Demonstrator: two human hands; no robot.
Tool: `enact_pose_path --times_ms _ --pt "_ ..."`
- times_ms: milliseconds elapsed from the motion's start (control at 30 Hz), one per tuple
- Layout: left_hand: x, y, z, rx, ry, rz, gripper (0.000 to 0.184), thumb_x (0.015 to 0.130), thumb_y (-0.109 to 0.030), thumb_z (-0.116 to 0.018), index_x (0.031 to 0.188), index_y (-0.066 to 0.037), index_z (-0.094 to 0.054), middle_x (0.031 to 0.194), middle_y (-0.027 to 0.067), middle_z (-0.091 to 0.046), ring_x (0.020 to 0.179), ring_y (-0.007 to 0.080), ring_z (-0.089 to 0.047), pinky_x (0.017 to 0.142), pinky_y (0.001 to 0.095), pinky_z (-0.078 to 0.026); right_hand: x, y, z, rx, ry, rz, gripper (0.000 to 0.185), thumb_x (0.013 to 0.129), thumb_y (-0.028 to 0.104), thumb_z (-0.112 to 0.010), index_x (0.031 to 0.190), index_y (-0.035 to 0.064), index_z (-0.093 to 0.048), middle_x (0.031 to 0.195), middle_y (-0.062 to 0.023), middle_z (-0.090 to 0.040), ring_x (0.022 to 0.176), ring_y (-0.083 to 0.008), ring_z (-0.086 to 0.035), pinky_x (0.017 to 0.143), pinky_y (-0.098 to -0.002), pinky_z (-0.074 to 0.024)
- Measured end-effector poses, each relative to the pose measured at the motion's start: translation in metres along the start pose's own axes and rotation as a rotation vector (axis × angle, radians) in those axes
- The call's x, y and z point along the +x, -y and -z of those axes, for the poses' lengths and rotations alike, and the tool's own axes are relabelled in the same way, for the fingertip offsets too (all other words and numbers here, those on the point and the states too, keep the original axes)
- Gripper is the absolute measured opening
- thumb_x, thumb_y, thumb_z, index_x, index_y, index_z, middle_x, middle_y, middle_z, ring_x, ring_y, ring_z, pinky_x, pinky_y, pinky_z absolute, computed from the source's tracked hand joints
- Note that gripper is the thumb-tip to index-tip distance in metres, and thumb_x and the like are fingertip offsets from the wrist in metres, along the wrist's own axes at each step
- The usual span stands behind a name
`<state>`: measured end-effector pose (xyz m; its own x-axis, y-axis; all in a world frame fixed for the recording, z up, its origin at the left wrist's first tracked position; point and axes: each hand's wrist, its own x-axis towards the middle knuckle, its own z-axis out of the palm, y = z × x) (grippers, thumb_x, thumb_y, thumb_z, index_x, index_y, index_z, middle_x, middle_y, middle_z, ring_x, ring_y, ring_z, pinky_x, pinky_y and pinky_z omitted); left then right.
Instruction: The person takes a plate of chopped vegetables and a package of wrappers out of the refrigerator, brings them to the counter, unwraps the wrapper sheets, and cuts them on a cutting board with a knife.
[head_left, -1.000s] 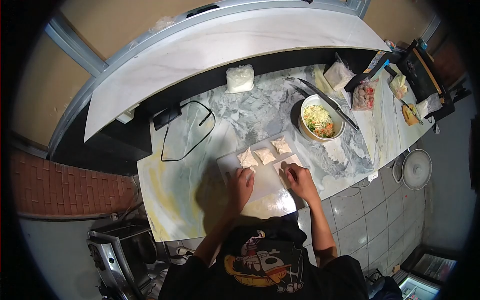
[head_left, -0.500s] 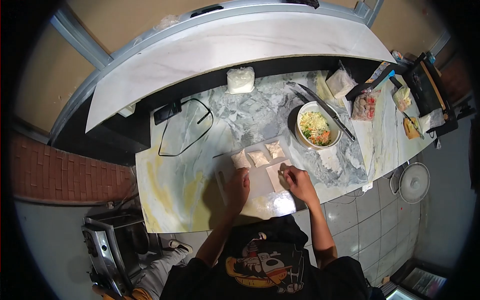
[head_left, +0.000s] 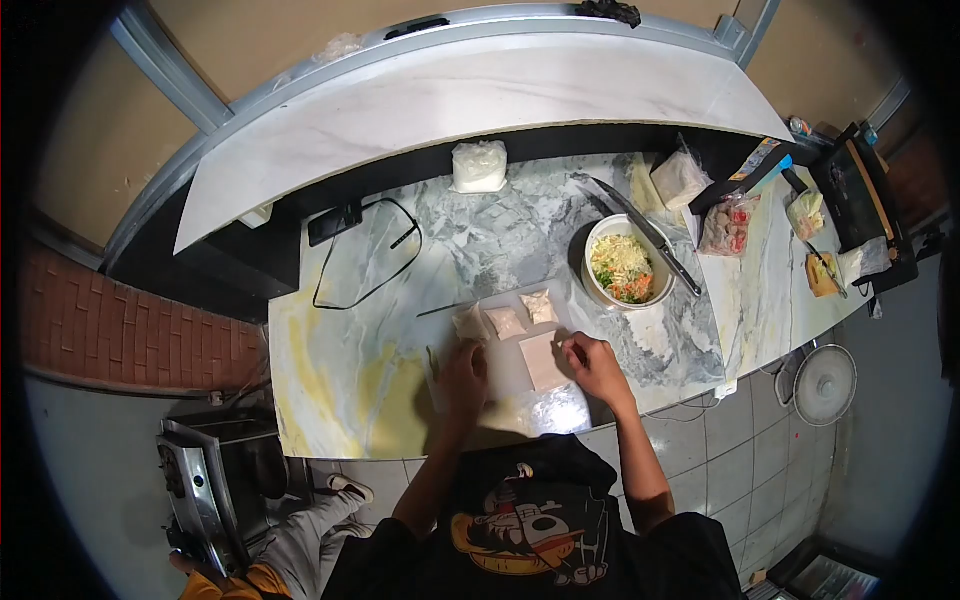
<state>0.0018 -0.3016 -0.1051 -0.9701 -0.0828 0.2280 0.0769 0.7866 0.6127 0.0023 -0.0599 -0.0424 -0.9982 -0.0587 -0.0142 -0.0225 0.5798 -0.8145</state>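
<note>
A pale, squarish wrapper sheet (head_left: 543, 362) lies flat on a whitish cutting board (head_left: 508, 378). Behind it sit three small folded wrapper parcels: one on the left (head_left: 470, 322), one in the middle (head_left: 505, 322) and one on the right (head_left: 538, 307). My left hand (head_left: 464, 378) is curled in shadow over the board's left side, just in front of the left parcel; its fingertips are hard to make out. My right hand (head_left: 594, 366) is bent with thumb and fingers drawn together at the sheet's right edge. Whether it pinches the sheet I cannot tell.
A white bowl (head_left: 594, 283) of shredded vegetables stands right of the board, a large knife (head_left: 655, 240) across its rim. At the back are a bag of white powder (head_left: 480, 166) and a phone (head_left: 334, 224). Another person's legs (head_left: 300, 540) show lower left, beside a stove (head_left: 200, 490).
The view has shifted slightly, moving the board a little left and down. Both hands stay close to the same spots over it. At lower left, the other person's arm and feet have moved.
</note>
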Motion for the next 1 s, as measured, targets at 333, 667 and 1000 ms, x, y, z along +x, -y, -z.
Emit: enact_pose_path --times_ms 333,667,1000 --pt "0.002 -0.003 -0.005 -0.063 -0.017 -0.010 0.015 0.092 -0.010 -0.054 0.102 -0.009 -0.065 0.102 0.0122 -0.064 0.090 0.0352 -0.064 0.076 0.0459 -0.051 0.001 -0.014 0.008 -0.035 0.022 -0.108 0.014 0.086 0.012 -0.063 0.091 -0.0002 -0.060 0.079 -0.0219 -0.065 0.078 -0.0402 -0.065 0.068 -0.0443 -0.0497" --pt "0.007 -0.006 0.002 -0.236 -0.054 0.093 0.012 0.090 -0.008 -0.060 0.101 -0.007 -0.065 0.090 0.0113 -0.067 0.078 0.0268 -0.066 0.069 0.0366 -0.052 0.006 -0.018 0.020 0.054 0.079 -0.082 0.011 0.086 0.010 -0.061 0.087 0.0000 -0.059 0.077 -0.0208 -0.065 0.077 -0.0386 -0.065 0.068 -0.0437 -0.0501" --pt "0.007 -0.011 0.024 -1.033 -0.120 0.515 0.017 0.091 -0.007 -0.062 0.108 -0.002 -0.061 0.097 0.0022 -0.065 0.092 0.0137 -0.063 0.084 0.0279 -0.048 0.010 -0.049 0.041 0.046 0.158 -0.008 0.011 0.084 0.005 -0.062 0.093 -0.0006 -0.061 0.077 -0.0145 -0.065 0.069 -0.0256 -0.064 0.065 -0.0347 -0.0497"
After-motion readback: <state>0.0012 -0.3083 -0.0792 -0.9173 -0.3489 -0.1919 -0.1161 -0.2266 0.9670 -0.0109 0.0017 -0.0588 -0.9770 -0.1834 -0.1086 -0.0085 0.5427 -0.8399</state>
